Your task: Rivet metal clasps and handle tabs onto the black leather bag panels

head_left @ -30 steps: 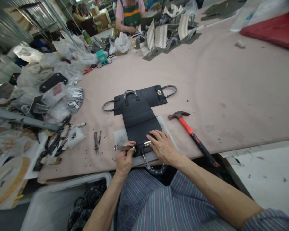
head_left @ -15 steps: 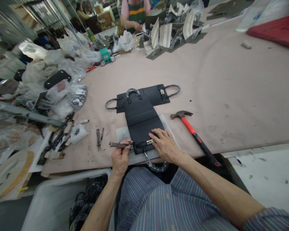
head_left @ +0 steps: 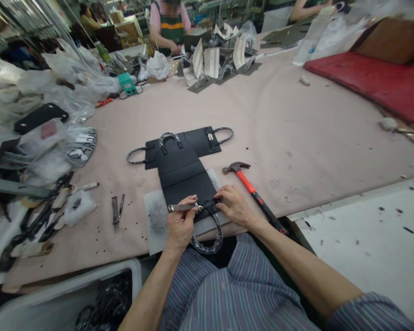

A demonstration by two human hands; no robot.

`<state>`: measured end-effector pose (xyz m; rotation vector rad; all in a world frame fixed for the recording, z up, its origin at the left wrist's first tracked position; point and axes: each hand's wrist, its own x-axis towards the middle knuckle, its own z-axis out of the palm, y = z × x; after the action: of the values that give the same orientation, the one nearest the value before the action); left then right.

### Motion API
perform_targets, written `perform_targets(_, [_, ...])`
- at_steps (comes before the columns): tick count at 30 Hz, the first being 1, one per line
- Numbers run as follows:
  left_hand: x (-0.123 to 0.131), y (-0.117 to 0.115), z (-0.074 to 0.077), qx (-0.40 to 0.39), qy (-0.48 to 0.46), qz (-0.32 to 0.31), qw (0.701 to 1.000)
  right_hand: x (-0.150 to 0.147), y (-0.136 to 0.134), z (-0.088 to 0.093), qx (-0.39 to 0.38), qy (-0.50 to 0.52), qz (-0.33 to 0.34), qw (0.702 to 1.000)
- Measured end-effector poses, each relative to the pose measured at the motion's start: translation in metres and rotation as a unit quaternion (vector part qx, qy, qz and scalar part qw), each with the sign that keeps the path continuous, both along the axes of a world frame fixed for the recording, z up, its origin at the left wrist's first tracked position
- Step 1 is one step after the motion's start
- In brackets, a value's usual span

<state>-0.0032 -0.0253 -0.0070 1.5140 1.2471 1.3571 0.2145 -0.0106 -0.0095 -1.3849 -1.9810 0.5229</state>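
A flat black bag panel point(head_left: 184, 172) with looped handles lies on the pink table point(head_left: 296, 133), its near end on a white pad point(head_left: 157, 214). My left hand point(head_left: 180, 222) is closed around a slim metal tool point(head_left: 181, 208) whose tip meets the panel's near edge by the handle fitting. Just to the right, my right hand point(head_left: 235, 205) presses fingers down on that same edge, curled over it. A wrapped handle loop point(head_left: 207, 239) hangs off the table edge between my hands.
A red-handled hammer point(head_left: 251, 188) lies right of the panel. Small pliers point(head_left: 116, 212) and scissors sit to the left among plastic bags point(head_left: 55, 138). A grey bin point(head_left: 89, 299) stands below the table. Another person point(head_left: 170, 27) works at the far end. A red mat point(head_left: 372, 82) lies far right.
My left hand has moved right with the tool onto the panel's near edge. My right hand has slid toward the edge and curled over it. The camera has shifted, so everything sits further left.
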Motion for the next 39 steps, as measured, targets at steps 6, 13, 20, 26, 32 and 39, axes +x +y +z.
perform_targets(6, [0.006,0.005,-0.009,-0.007,0.033,0.012,0.999,0.003,0.004,-0.004,0.004,0.059,0.025,0.998])
perform_targets(13, [0.003,0.007,-0.010,-0.010,0.064,0.000,0.998,0.011,0.020,0.005,-0.025,-0.013,0.100,0.995])
perform_targets(20, [0.003,0.008,-0.010,-0.006,0.069,-0.003,0.998,0.008,0.019,0.010,0.012,-0.147,0.150,0.978])
perform_targets(26, [0.002,0.008,-0.010,0.003,0.076,-0.005,0.997,0.008,0.004,0.006,0.015,-0.068,0.117,0.991])
perform_targets(32, [0.003,0.007,-0.011,-0.001,0.064,-0.005,0.998,0.011,-0.027,-0.005,0.047,-0.080,0.113,0.989])
perform_targets(39, [0.003,0.006,-0.014,0.007,0.052,-0.010,0.999,0.014,-0.024,-0.007,0.035,-0.071,0.131,0.988])
